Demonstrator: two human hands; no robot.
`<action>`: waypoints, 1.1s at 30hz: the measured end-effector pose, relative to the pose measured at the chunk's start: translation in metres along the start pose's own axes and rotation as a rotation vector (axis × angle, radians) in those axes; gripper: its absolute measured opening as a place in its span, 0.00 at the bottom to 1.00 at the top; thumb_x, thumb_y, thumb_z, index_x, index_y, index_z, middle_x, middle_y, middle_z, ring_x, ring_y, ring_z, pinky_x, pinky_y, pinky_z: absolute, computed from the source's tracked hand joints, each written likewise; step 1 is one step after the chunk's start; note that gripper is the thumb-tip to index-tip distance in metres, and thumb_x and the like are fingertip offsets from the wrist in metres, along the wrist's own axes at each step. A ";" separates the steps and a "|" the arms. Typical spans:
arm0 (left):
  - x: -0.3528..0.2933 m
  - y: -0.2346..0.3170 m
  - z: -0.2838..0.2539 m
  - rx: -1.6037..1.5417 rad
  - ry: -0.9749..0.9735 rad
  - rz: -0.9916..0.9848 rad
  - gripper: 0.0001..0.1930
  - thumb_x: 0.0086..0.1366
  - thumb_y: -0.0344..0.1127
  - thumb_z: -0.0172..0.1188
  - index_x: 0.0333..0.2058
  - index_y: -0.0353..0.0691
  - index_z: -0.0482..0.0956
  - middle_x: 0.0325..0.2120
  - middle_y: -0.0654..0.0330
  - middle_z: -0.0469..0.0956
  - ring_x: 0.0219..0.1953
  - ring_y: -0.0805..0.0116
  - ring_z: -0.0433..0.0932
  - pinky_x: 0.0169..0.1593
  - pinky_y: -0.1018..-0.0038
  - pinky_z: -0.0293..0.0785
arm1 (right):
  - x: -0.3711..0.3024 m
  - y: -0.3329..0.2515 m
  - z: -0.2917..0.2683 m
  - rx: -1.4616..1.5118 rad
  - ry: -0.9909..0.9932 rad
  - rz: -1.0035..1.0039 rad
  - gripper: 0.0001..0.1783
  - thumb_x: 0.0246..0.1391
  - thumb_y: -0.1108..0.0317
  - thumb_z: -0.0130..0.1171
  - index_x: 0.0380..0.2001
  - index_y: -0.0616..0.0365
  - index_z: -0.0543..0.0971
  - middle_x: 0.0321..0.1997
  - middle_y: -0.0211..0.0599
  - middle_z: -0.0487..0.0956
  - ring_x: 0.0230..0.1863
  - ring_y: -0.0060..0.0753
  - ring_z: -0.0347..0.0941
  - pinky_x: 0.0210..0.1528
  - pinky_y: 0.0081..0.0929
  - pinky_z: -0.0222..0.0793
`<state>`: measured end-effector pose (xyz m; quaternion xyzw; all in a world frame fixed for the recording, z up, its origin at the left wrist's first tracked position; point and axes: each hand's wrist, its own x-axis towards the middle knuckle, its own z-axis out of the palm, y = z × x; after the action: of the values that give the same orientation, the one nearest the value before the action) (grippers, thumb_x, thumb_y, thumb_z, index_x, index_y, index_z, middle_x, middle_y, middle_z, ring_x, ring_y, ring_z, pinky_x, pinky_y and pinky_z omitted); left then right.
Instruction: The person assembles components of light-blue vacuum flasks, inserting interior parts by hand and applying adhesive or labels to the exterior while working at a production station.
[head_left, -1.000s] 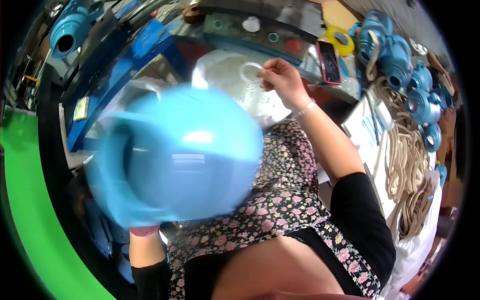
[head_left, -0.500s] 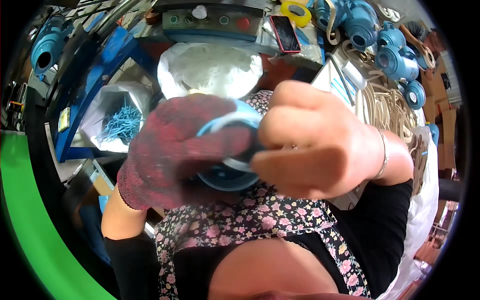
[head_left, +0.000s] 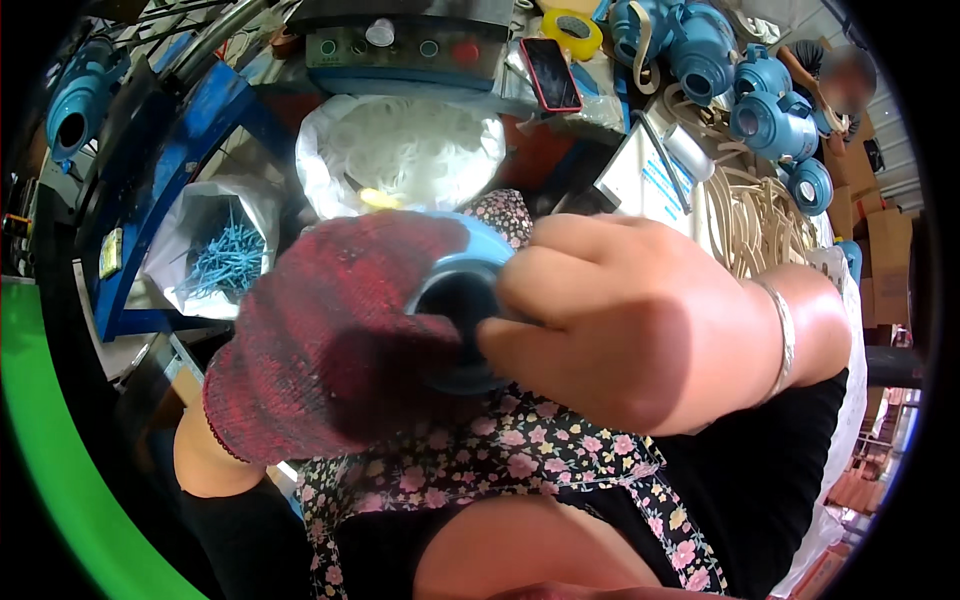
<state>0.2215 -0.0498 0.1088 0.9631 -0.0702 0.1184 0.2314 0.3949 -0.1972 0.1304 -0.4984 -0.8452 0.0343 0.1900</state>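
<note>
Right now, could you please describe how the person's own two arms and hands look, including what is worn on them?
The left hand wears a knitted glove, dark red mottled with black. The right hand has no glove; a thin silver-coloured bracelet circles its wrist. Black sleeves cover the upper arms and leave the forearms bare.

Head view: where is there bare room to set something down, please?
Green strip at far left looks bare, beside the black edge; I cannot tell its height. Crowded: upper right, with blue housings, pale straps, phone and yellow tape roll.
</note>
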 end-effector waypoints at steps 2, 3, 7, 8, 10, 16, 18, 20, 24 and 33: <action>0.004 -0.001 0.003 -0.061 0.016 0.010 0.22 0.45 0.41 0.72 0.40 0.43 0.81 0.42 0.53 0.77 0.48 0.53 0.76 0.51 0.60 0.72 | 0.009 0.008 -0.004 0.039 -0.221 -0.026 0.08 0.38 0.68 0.59 0.25 0.57 0.78 0.25 0.35 0.69 0.27 0.38 0.70 0.23 0.30 0.69; 0.004 -0.001 0.002 -0.063 0.022 0.014 0.22 0.45 0.41 0.72 0.40 0.43 0.80 0.43 0.53 0.77 0.48 0.53 0.75 0.51 0.60 0.72 | 0.017 0.009 -0.012 0.044 -0.390 -0.044 0.06 0.40 0.66 0.57 0.23 0.57 0.76 0.26 0.36 0.71 0.29 0.39 0.72 0.25 0.33 0.70; 0.005 -0.001 -0.002 -0.063 0.021 0.016 0.23 0.46 0.42 0.72 0.41 0.42 0.79 0.44 0.52 0.76 0.49 0.52 0.74 0.52 0.59 0.70 | 0.025 0.015 -0.029 0.062 -0.506 -0.085 0.08 0.42 0.66 0.55 0.23 0.60 0.75 0.22 0.40 0.72 0.26 0.44 0.74 0.24 0.38 0.71; 0.007 -0.002 -0.002 -0.067 0.021 0.023 0.24 0.46 0.42 0.72 0.42 0.41 0.79 0.44 0.52 0.76 0.49 0.52 0.74 0.52 0.59 0.70 | 0.026 0.017 -0.031 0.077 -0.480 -0.078 0.09 0.42 0.66 0.55 0.24 0.62 0.75 0.19 0.41 0.73 0.23 0.47 0.75 0.23 0.40 0.71; 0.016 -0.007 0.002 -0.087 0.008 0.042 0.24 0.46 0.42 0.72 0.42 0.41 0.79 0.45 0.51 0.75 0.50 0.52 0.74 0.53 0.59 0.70 | 0.026 0.024 -0.014 0.042 -0.418 -0.063 0.09 0.43 0.67 0.55 0.24 0.63 0.75 0.16 0.42 0.73 0.21 0.49 0.75 0.23 0.40 0.71; 0.024 0.001 0.007 -0.062 0.010 0.032 0.26 0.46 0.43 0.72 0.44 0.39 0.78 0.47 0.50 0.74 0.51 0.51 0.72 0.54 0.58 0.68 | 0.019 0.026 -0.019 0.289 -0.482 -0.034 0.09 0.52 0.67 0.54 0.32 0.61 0.79 0.30 0.49 0.79 0.32 0.47 0.76 0.35 0.34 0.73; 0.030 -0.001 0.007 -0.055 0.006 0.028 0.27 0.46 0.44 0.72 0.44 0.39 0.77 0.47 0.50 0.73 0.52 0.51 0.72 0.55 0.57 0.68 | 0.010 0.031 -0.017 0.320 -0.426 -0.042 0.11 0.53 0.66 0.54 0.35 0.61 0.79 0.33 0.47 0.79 0.33 0.43 0.76 0.36 0.33 0.73; 0.032 -0.003 0.008 -0.051 -0.003 0.031 0.28 0.46 0.44 0.71 0.45 0.38 0.77 0.48 0.49 0.73 0.52 0.50 0.72 0.55 0.57 0.67 | -0.002 0.033 -0.012 0.313 -0.310 -0.033 0.12 0.55 0.65 0.55 0.38 0.60 0.79 0.37 0.45 0.79 0.35 0.39 0.76 0.38 0.31 0.72; 0.033 0.002 0.006 -0.057 -0.015 0.032 0.29 0.46 0.45 0.71 0.46 0.37 0.76 0.49 0.48 0.72 0.53 0.50 0.71 0.56 0.56 0.66 | -0.050 0.042 -0.007 0.226 0.385 0.151 0.16 0.57 0.63 0.55 0.45 0.59 0.78 0.44 0.40 0.79 0.39 0.31 0.76 0.41 0.28 0.72; 0.028 -0.021 -0.001 -0.406 0.092 -0.007 0.32 0.46 0.46 0.71 0.48 0.35 0.74 0.52 0.46 0.69 0.55 0.49 0.69 0.58 0.55 0.64 | -0.153 0.088 0.009 0.316 0.702 0.988 0.21 0.55 0.65 0.59 0.50 0.64 0.75 0.49 0.41 0.79 0.47 0.30 0.76 0.49 0.26 0.71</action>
<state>0.2525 -0.0334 0.1077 0.8906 -0.0787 0.1447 0.4240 0.5303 -0.2830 0.0563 -0.7778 -0.3868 0.0770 0.4893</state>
